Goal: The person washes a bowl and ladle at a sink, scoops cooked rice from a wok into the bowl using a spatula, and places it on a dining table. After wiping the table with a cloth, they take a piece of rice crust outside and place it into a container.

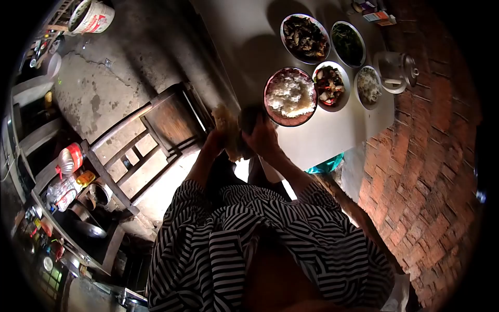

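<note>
In the shade beside the table's left edge, my left hand (215,142) is closed on a tan, rough-looking, elongated thing (224,120), whose kind I cannot make out. Just right of it, my right hand (263,138) curls against a dark, rounded object (249,118); shadow hides its shape and most of my fingertips. The large bowl of white rice (290,93) stands on the table beyond my right hand. Around it are a plate of dark cooked food (305,38), a bowl of mixed food with red pieces (330,86), and a bowl of greens (348,44).
A smaller bowl of pale food (368,87) and a kettle (403,72) stand near the right side of the white table (312,143). A wooden chair (174,122) is close on my left. Past the table runs a brick surface (421,182). A white bucket (92,16) sits at upper left.
</note>
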The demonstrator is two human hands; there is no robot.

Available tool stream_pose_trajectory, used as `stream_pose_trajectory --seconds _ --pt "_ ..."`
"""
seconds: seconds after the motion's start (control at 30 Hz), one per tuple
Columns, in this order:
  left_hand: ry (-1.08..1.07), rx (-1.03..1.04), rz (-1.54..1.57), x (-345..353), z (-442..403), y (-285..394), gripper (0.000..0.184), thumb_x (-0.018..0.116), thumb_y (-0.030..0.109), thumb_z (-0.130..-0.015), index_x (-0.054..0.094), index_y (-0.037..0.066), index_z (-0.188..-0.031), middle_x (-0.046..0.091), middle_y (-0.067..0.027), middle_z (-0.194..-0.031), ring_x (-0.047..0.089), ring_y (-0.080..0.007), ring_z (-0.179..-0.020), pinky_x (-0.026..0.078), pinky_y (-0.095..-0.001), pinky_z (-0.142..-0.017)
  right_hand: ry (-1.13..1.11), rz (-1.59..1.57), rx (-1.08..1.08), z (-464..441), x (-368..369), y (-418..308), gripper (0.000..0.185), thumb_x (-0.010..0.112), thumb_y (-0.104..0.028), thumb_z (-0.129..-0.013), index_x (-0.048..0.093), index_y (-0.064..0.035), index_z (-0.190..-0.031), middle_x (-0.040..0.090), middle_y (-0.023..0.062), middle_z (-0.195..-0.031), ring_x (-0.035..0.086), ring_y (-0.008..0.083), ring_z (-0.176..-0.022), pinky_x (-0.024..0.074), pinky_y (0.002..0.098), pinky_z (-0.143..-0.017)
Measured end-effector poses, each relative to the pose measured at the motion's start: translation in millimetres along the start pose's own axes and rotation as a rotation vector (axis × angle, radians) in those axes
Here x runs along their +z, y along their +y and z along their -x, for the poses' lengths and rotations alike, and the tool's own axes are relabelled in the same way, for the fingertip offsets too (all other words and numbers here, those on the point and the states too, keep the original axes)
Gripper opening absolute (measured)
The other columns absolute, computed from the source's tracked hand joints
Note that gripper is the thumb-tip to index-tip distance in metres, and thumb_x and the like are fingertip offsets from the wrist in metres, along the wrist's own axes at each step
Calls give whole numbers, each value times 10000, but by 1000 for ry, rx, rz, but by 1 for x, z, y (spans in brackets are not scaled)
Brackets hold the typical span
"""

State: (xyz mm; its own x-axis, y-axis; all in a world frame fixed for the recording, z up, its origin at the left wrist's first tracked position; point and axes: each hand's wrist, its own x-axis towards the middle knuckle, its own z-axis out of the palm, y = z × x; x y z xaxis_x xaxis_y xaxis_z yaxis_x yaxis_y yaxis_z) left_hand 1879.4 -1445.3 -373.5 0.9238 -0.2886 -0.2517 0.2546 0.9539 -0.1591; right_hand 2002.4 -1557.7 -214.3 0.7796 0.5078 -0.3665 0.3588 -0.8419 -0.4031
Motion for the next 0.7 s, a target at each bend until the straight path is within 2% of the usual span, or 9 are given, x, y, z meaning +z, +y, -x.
stream_pose_trajectory --seconds 0.07,0.13,0.23,0.33,0.4,0.47,0.53,0.63,0.7 --pt "-314 -82 237 -3 0 17 407 463 165 -778 417 25 -1157 554 -110 -1000 565 -196 -892 468 -337 -786 -25 -51 113 -25 3 -26 740 635 -336 -659 303 78 -1174 422 301 -1083 433 426 -993 401 469 -808" --pt "374 235 -152 18 -7 26 351 474 153 -759 467 17 -1082 553 -108 -995 560 -199 -883 469 -330 -784 -33 -105 217 -47 6 -48 724 633 -329 -656 315 66 -1174 436 284 -1068 407 421 -1020 382 476 -826" --pt "425 266 -133 55 -14 52 329 454 125 -765 472 19 -1077 559 -96 -985 559 -192 -882 468 -315 -787 143 -178 201 -75 20 -62 657 629 -354 -646 375 41 -1105 479 260 -996 454 404 -963 403 461 -788" --pt "336 221 -157 12 -29 87 328 444 111 -775 462 25 -1091 561 -87 -981 561 -185 -878 472 -310 -771 360 -85 298 -120 29 -67 515 635 -390 -611 451 -29 -929 512 217 -892 505 371 -827 416 439 -688" --pt "316 211 -250 2 -42 113 336 451 127 -778 455 26 -1099 561 -86 -984 561 -183 -881 477 -311 -760 359 -101 333 -150 11 -75 472 611 -361 -645 463 -23 -940 516 206 -892 502 354 -840 407 435 -704" --pt "321 267 -381 38 -53 134 351 475 162 -771 459 21 -1092 563 -86 -971 564 -185 -873 484 -317 -739 364 -116 359 -184 -6 -81 430 586 -332 -679 476 -17 -951 521 194 -893 498 336 -853 397 431 -719" --pt "326 287 -432 76 -62 156 367 495 189 -764 460 18 -1087 565 -85 -944 568 -190 -853 489 -324 -720 297 -153 448 -219 -21 -80 566 578 -396 -649 445 20 -1009 514 217 -966 492 345 -921 396 422 -770" --pt "331 285 -356 89 -74 178 346 495 195 -768 475 12 -1061 569 -82 -861 576 -196 -770 493 -336 -674 185 -215 579 -275 -42 -67 771 567 -493 -604 399 75 -1097 503 250 -1076 482 359 -1023 394 408 -846" --pt "323 358 -390 80 -87 189 240 482 196 -776 518 23 -939 564 -70 -772 562 -179 -684 480 -314 -614 220 -214 591 -316 -57 -58 770 538 -492 -619 389 75 -1118 489 251 -1098 471 355 -1040 385 405 -860"
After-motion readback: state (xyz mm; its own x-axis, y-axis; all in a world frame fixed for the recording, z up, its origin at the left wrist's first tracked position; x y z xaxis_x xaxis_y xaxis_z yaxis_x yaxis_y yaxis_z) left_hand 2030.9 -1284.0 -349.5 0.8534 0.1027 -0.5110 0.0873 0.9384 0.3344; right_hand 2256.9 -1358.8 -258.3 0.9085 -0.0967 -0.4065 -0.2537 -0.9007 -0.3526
